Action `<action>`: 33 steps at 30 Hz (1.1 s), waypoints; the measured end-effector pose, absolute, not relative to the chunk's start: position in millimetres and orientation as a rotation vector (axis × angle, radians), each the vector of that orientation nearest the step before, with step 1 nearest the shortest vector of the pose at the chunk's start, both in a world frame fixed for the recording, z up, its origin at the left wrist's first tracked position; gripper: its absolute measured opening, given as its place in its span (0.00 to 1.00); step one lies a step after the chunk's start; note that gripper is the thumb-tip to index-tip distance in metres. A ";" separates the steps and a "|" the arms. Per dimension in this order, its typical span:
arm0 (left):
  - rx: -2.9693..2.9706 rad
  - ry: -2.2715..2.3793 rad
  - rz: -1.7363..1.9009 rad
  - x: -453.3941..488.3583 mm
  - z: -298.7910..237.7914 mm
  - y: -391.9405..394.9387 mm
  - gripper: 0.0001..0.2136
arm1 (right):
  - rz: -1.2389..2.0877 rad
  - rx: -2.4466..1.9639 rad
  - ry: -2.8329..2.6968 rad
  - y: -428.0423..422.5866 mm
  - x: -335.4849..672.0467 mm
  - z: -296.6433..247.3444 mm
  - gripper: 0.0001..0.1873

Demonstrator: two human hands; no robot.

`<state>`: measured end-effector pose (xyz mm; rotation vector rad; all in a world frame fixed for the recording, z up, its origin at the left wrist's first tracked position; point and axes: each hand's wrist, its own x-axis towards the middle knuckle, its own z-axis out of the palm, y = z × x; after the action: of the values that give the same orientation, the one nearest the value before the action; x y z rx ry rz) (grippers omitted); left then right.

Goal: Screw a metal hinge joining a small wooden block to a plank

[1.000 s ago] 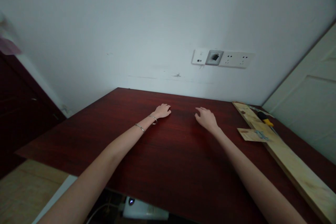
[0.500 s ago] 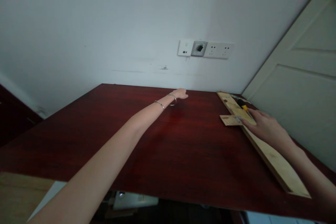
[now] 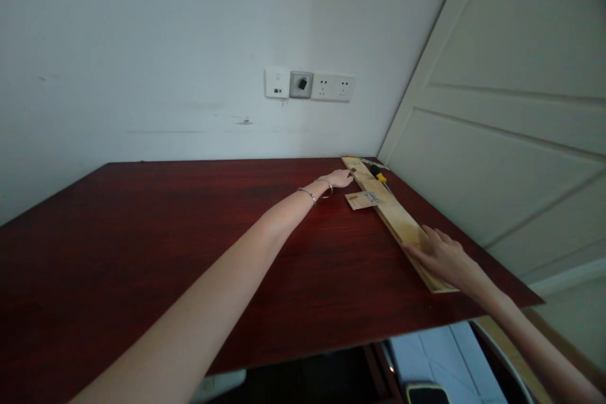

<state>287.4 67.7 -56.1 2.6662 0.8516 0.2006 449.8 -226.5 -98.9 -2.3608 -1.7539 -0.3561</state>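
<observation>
A long pale wooden plank [image 3: 391, 214] lies on the dark red table [image 3: 142, 233], running from the far right corner toward the near right edge. My left hand [image 3: 338, 178] reaches to the plank's far end and touches its left edge, fingers stretched out; two thin bangles circle that wrist. My right hand [image 3: 442, 257] lies flat on the plank's near end with fingers spread. A small wooden piece with a metal fitting [image 3: 362, 199] rests against the plank's left side. A black and yellow tool [image 3: 377, 173] sits on the plank's far end.
A white wall with a row of sockets [image 3: 308, 84] stands behind the table. A pale panelled door [image 3: 502, 113] closes off the right side. Below the table's near right edge are a pale floor and a dark curved object [image 3: 492, 360].
The view has swung right. My right hand slid from the plank's far part to its near end. My left hand moved right across the table to the plank's far end.
</observation>
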 end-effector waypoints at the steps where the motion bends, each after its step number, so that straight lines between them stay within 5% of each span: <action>1: 2.675 0.831 0.193 294.1 -59.7 64.4 0.18 | -0.325 -2.376 -1.780 -226.6 448.7 -100.1 0.36; 16: 2.727 0.709 0.143 334.8 -79.4 49.2 0.21 | -0.414 -2.306 -1.732 -224.5 433.1 -98.2 0.27; 33: 2.685 0.713 0.354 296.3 -49.0 50.1 0.20 | -0.456 -2.182 -1.667 -225.7 405.1 -79.7 0.28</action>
<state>296.3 50.1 -49.0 2.6847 0.7132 0.3542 405.1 -225.7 -79.7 -2.1816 -1.6673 -0.4557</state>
